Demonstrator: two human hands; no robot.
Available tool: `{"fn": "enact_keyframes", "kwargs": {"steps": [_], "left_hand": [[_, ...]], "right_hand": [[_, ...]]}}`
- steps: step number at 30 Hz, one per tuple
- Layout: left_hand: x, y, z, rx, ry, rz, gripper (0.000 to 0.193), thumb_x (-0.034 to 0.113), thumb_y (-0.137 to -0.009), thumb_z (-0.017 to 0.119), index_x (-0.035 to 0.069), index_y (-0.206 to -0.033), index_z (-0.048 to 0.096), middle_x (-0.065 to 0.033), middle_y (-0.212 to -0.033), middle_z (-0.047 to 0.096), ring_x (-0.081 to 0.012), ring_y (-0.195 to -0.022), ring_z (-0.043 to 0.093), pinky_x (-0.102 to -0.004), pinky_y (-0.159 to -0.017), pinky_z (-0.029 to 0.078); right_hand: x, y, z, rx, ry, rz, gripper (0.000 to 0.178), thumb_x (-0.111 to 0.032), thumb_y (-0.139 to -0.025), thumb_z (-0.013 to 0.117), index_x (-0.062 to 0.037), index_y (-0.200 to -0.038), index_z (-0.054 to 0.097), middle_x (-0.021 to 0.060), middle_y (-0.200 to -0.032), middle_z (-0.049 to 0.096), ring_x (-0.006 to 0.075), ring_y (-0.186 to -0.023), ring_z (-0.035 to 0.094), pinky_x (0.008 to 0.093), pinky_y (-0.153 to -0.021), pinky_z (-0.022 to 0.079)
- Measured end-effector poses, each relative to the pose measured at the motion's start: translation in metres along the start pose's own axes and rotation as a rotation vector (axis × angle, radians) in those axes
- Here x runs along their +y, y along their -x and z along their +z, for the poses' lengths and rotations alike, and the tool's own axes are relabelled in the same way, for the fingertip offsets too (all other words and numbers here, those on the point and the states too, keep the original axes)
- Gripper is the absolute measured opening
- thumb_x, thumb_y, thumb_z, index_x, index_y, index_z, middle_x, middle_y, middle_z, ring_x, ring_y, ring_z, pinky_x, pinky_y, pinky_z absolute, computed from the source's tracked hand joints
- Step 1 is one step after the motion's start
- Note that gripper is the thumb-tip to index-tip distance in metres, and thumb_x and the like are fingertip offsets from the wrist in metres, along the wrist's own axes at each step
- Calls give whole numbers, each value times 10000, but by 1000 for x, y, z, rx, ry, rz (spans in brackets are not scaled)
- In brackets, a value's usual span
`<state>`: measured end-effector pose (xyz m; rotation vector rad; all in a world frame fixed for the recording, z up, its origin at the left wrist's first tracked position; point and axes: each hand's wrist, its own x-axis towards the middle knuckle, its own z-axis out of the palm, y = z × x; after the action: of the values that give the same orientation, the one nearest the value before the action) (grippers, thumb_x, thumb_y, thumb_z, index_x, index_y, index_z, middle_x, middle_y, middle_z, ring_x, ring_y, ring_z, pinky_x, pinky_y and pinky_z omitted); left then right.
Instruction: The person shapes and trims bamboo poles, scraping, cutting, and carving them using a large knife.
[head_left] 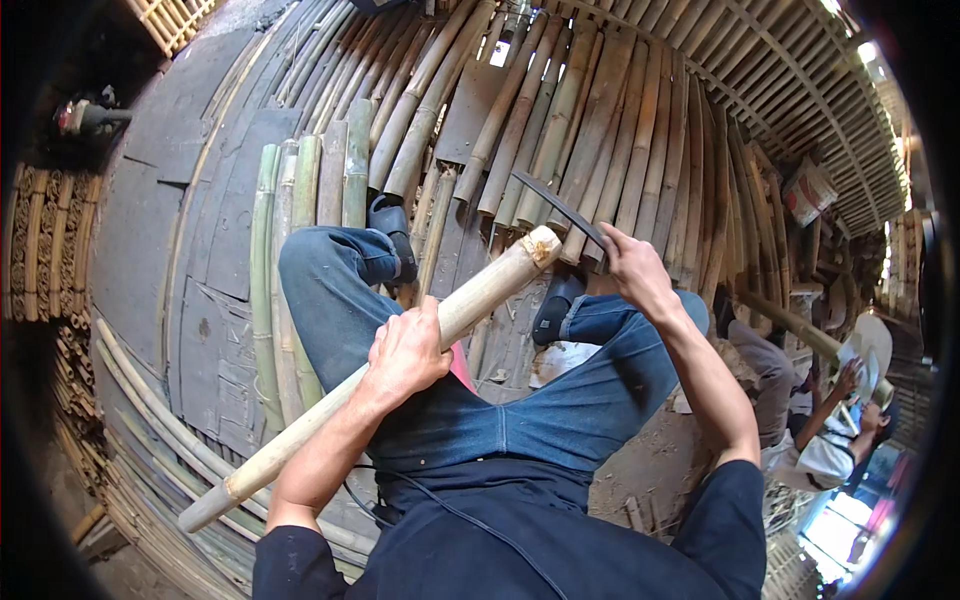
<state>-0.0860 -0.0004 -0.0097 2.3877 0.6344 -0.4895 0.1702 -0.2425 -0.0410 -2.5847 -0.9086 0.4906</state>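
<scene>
A pale bamboo pole point(492, 286) lies slantwise across my lap, from the lower left up to a cut end between my knees. My left hand point(410, 346) is wrapped round its upper half. A rough brownish node shows close to that cut end. In my right hand point(636, 264), above my right knee, is a long-bladed knife point(562, 206); its dark, narrow blade points up and left, past the pole's end and apart from it. My fingers hide the knife's handle.
Rows of split bamboo poles point(600, 130) fill the floor beyond my feet. Shorter green lengths point(265, 290) lie left of my left knee, and long strips point(190, 450) curve at the lower left. Bundled sticks point(50, 240) are stacked far left. Another person point(825, 430) sits at right beside a pole.
</scene>
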Motion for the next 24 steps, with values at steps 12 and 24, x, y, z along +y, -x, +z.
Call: {"fn": "enact_keyframes", "kwargs": {"steps": [12,24], "left_hand": [[1,-9,-11,52,90,1,398,125,-697,719,-23,-1027,551,-291,-882,672,-461,-910,662,-522,-825,523],[-2,-15,-7,15,49,-42,416,128,-695,714,-32,-1047,558,-289,-905,676,-460,-939,657,-512,-856,521]], "right_hand": [[-20,65,2,52,-580,438,437,-317,-978,639,-85,-1348,603,13,-642,618,43,-537,477,252,-509,398],[-107,104,-46,345,-905,-51,407,-223,-1066,445,-6,-1410,471,92,-850,670,8,-516,479,173,-462,388]]}}
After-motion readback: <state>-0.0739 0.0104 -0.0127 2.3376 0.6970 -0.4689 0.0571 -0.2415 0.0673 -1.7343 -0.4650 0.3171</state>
